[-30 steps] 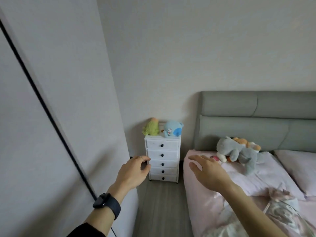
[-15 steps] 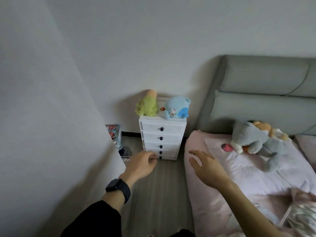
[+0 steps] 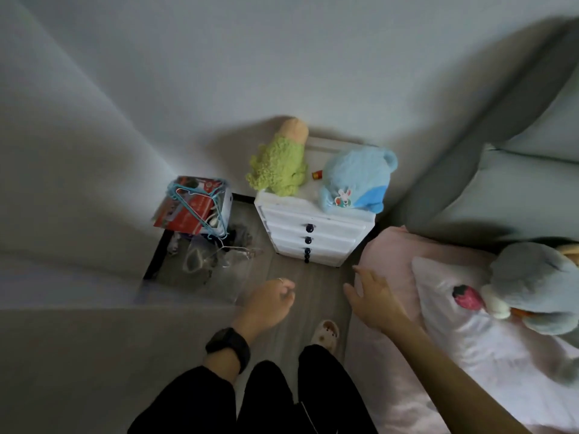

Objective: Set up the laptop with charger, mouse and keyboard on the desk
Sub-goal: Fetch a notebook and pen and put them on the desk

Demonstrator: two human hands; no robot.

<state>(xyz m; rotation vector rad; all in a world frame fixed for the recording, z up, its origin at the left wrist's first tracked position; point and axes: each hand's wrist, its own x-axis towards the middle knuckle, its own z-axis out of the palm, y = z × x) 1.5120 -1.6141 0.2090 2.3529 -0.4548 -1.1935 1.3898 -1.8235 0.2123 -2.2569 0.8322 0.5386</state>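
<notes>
No laptop, charger, mouse, keyboard or desk shows in the head view. My left hand [image 3: 268,303], with a black watch on its wrist, hangs over the wooden floor with loosely curled fingers and holds nothing. My right hand [image 3: 372,297] reaches forward with spread, straight fingers beside the edge of the pink bed [image 3: 391,386], also empty. Both hands hover in the narrow aisle in front of a small white drawer chest [image 3: 313,233].
A green plush [image 3: 277,166] and a blue plush [image 3: 354,180] sit on the chest. Left of it lies a pile with a red box [image 3: 191,205], hangers and clutter. A grey plush [image 3: 532,283] lies on the bed. A slippered foot [image 3: 324,333] stands on the floor.
The view has tilted down and moved closer to the chest, revealing the floor, the clutter pile and my legs. Both hands stay empty and sit lower in the frame.
</notes>
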